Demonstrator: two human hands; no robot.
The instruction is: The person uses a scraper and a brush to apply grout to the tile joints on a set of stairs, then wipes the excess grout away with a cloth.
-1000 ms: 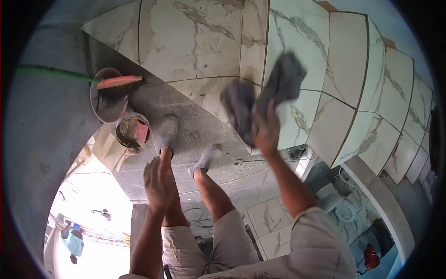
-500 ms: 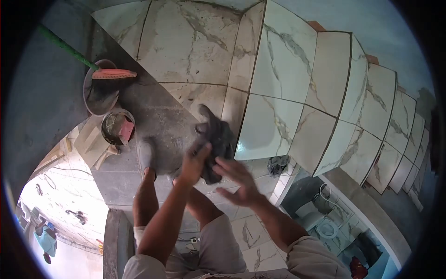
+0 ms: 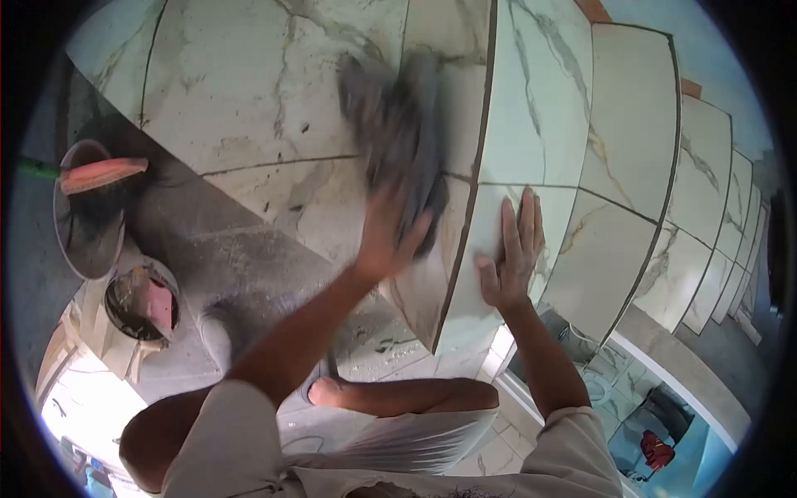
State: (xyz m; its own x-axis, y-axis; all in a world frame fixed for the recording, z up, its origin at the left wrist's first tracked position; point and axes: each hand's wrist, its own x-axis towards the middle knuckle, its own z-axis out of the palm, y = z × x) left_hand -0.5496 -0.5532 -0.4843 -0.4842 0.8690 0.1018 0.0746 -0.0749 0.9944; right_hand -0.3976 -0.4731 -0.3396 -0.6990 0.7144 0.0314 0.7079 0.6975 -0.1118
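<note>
A dark grey cloth (image 3: 394, 116), blurred by motion, lies against the marbled tile (image 3: 249, 91) of the lower step. My left hand (image 3: 390, 228) holds its near end, thumb out to the right. On the lighter tile of the step to the right, my right hand (image 3: 515, 253) rests flat with its fingers stretched out and nothing in it. A dark joint line runs between the two hands. Small dark crumbs dot the tile left of the cloth.
At the left are a bucket (image 3: 141, 303) with a pink tool inside and a tub (image 3: 87, 220) with an orange-topped broom (image 3: 104, 174). More tiled steps (image 3: 623, 124) rise to the right. A toilet (image 3: 596, 386) shows below them at the lower right.
The cloth has moved from above the floor up onto the tiled step, with my left hand on it. My right hand has let go and landed on the tile. My body has bent lower.
</note>
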